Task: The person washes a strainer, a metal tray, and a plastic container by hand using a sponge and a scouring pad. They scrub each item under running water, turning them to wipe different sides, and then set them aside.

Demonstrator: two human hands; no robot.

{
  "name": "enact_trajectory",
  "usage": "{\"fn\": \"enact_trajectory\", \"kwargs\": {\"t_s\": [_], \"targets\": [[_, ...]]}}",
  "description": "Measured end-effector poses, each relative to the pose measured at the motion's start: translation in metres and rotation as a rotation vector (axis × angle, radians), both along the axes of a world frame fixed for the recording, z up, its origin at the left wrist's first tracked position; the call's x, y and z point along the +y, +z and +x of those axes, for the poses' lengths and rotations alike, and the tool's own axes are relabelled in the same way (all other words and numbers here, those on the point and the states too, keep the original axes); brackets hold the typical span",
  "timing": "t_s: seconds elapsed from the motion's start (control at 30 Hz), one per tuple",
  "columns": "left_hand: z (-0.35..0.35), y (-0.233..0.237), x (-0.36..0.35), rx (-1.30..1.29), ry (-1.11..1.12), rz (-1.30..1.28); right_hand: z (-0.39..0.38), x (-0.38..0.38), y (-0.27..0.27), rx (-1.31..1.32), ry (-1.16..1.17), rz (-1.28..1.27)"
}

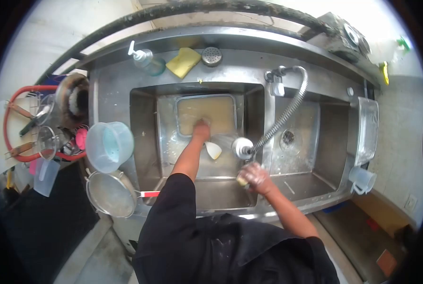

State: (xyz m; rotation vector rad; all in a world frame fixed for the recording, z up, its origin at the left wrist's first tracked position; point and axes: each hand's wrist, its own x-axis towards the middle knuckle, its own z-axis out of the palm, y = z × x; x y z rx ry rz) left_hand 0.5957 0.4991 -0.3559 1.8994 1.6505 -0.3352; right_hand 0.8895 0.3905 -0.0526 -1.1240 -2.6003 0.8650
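Observation:
My left hand (pixel 202 128) reaches into a rectangular tray (pixel 177 118) of cloudy liquid in the left sink basin; its fingers are partly hidden in the liquid. A white scraper-like piece (pixel 214 151) lies just below the tray, near my left wrist. My right hand (pixel 253 176), wet with suds, is closed around a small yellowish sponge (pixel 242 181) over the right edge of the left basin. Right above that hand is the white spray head (pixel 243 148) on its coiled metal hose (pixel 293 104), with water spraying leftward.
A soap bottle (pixel 146 62), yellow cloth (pixel 183 62) and round metal strainer (pixel 211 56) sit on the back ledge. At left are a clear bucket (pixel 109 146), a large sieve (pixel 111 193) and a red hose (pixel 7 118). A clear jug (pixel 362 180) is at right.

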Motion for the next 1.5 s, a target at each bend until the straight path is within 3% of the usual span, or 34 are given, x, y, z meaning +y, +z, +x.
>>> {"fn": "enact_trajectory", "kwargs": {"t_s": [0.03,0.1,0.17,0.2,0.27,0.3,0.37,0.4,0.43,0.5,0.57,0.63,0.7,0.73,0.77,0.83,0.93,1.0,1.23,1.5], "targets": [[0.011,-0.013,0.016,0.006,-0.148,-0.195,-0.008,-0.001,-0.003,-0.025,0.068,0.004],[0.028,0.004,0.048,-0.042,-0.307,-0.133,-0.01,-0.005,-0.012,-0.048,0.148,-0.053],[0.003,0.01,0.051,-0.376,0.206,0.112,-0.003,-0.016,-0.005,-0.038,0.01,-0.165],[-0.006,-0.014,0.041,-0.376,0.207,0.093,0.001,-0.023,-0.014,-0.098,0.038,-0.088],[-0.017,-0.069,0.023,0.05,0.312,-0.151,0.008,-0.032,-0.035,-0.007,-0.012,-0.122],[-0.005,-0.061,0.014,0.055,0.307,-0.149,0.01,-0.035,-0.04,0.034,-0.05,-0.173],[0.032,-0.026,-0.018,0.45,0.202,0.583,0.013,-0.041,-0.051,0.12,-0.129,-0.272],[0.025,-0.013,-0.006,0.453,0.197,0.592,0.014,-0.038,-0.049,0.033,-0.065,-0.231],[0.019,-0.001,0.008,0.094,0.041,0.265,0.013,-0.04,-0.045,-0.058,-0.009,-0.191],[0.007,-0.006,0.011,-0.265,-0.117,-0.067,0.0,-0.026,-0.017,-0.17,0.035,-0.201],[-0.011,-0.017,0.018,-0.403,0.775,-0.468,-0.007,-0.014,-0.002,-0.199,0.0,-0.161],[0.019,0.032,-0.01,-0.265,0.994,0.186,-0.005,-0.019,-0.007,-0.178,-0.066,-0.235],[0.024,0.04,-0.027,-0.005,0.355,0.203,-0.007,-0.021,-0.014,-0.176,-0.068,-0.209],[0.024,0.047,-0.033,-0.001,0.35,0.211,-0.008,-0.019,-0.009,-0.177,-0.058,-0.193],[0.024,0.058,-0.036,-0.091,0.038,0.345,-0.012,-0.013,-0.005,-0.171,-0.068,-0.183],[0.021,0.066,-0.034,-0.182,-0.292,0.481,-0.017,-0.007,0.001,-0.09,-0.04,-0.098],[0.022,0.036,-0.027,-0.215,-0.298,0.455,-0.016,-0.01,-0.006,-0.09,-0.044,-0.05],[0.023,0.05,-0.03,-0.049,-0.447,0.248,-0.016,-0.012,-0.003,-0.074,-0.052,-0.021],[-0.004,0.142,-0.051,-0.1,-0.372,0.501,-0.021,-0.015,-0.005,-0.096,-0.104,0.016],[-0.036,0.195,-0.064,-0.212,-0.303,0.581,-0.027,-0.022,0.0,-0.064,-0.234,0.064]]}}
